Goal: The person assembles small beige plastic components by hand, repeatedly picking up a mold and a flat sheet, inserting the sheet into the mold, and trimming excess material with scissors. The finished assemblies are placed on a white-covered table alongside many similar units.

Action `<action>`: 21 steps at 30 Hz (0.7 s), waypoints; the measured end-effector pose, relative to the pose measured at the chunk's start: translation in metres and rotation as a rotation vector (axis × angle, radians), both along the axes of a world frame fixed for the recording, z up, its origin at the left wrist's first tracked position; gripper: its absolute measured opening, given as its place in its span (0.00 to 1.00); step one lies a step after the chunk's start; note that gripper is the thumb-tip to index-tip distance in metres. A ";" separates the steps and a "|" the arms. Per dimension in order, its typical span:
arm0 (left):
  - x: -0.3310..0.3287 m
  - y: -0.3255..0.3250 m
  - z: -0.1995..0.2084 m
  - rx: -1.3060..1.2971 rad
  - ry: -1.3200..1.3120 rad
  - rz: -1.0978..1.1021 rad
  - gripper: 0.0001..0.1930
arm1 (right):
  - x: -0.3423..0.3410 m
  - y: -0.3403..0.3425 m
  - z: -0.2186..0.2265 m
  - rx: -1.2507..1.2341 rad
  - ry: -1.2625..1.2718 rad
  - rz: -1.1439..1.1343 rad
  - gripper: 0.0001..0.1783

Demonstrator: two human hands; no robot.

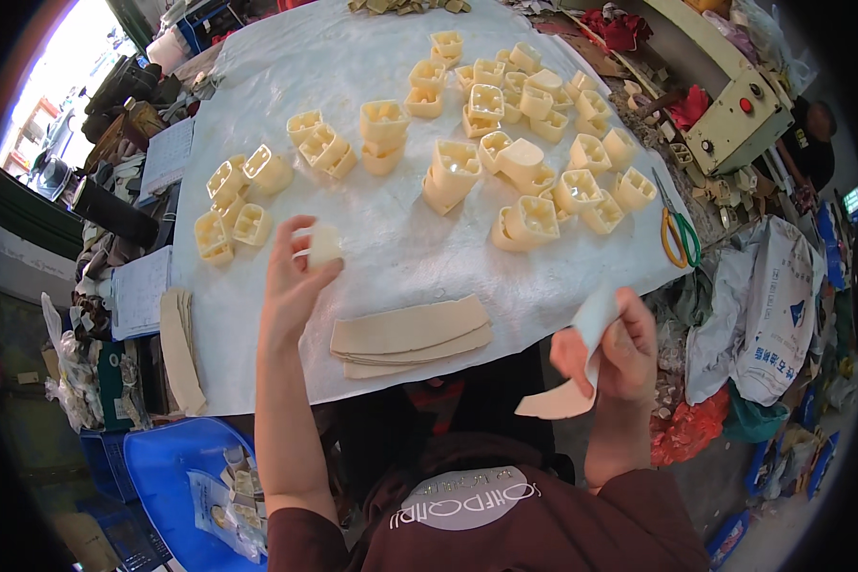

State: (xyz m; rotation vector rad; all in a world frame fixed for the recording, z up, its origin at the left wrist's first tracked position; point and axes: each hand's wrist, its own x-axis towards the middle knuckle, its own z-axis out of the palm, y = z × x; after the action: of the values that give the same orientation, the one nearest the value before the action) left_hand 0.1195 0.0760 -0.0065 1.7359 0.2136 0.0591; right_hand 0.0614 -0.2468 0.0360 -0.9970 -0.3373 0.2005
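My left hand is raised over the left part of the white-covered table, its fingers closed round a small cream plastic block, blurred. Over the table's near right edge, my right hand pinches a curved beige strip; one end hangs below the fingers and the other stands up above them. Between my hands lies a short stack of flat beige strips. Many hollow cream plastic blocks, some stacked, stand across the middle and far right of the table.
More beige strips lie at the table's left edge, near a paper sheet. Scissors with orange and green handles rest at the right edge. A blue bin stands lower left; a machine control box is far right, near another person.
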 end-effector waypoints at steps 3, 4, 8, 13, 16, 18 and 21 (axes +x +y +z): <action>-0.023 -0.008 0.009 -0.446 -0.178 -0.034 0.33 | 0.000 0.017 -0.008 0.051 0.052 0.194 0.12; -0.032 -0.016 0.009 -0.488 -0.216 -0.126 0.33 | -0.001 0.029 -0.006 0.065 0.091 0.228 0.12; -0.068 -0.064 0.011 -0.623 -0.325 -0.331 0.32 | -0.005 0.057 -0.015 -0.100 0.064 0.258 0.14; -0.095 -0.077 -0.002 -0.350 -0.257 -0.183 0.35 | -0.014 0.058 -0.014 -0.253 -0.013 0.286 0.11; -0.107 -0.077 0.008 -0.181 -0.149 -0.188 0.34 | -0.011 0.055 -0.017 -0.479 -0.286 0.166 0.08; -0.113 -0.073 -0.001 -0.007 -0.233 -0.262 0.33 | -0.009 0.055 -0.012 -0.624 -0.372 0.134 0.07; -0.117 -0.072 -0.002 0.008 -0.280 -0.309 0.27 | -0.013 0.056 -0.006 -0.707 -0.358 0.148 0.07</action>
State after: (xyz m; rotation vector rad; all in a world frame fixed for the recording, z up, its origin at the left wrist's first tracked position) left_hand 0.0028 0.0038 -0.0084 1.7282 -0.2606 0.0758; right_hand 0.0485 -0.1903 0.0297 -1.7157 -0.6948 0.2846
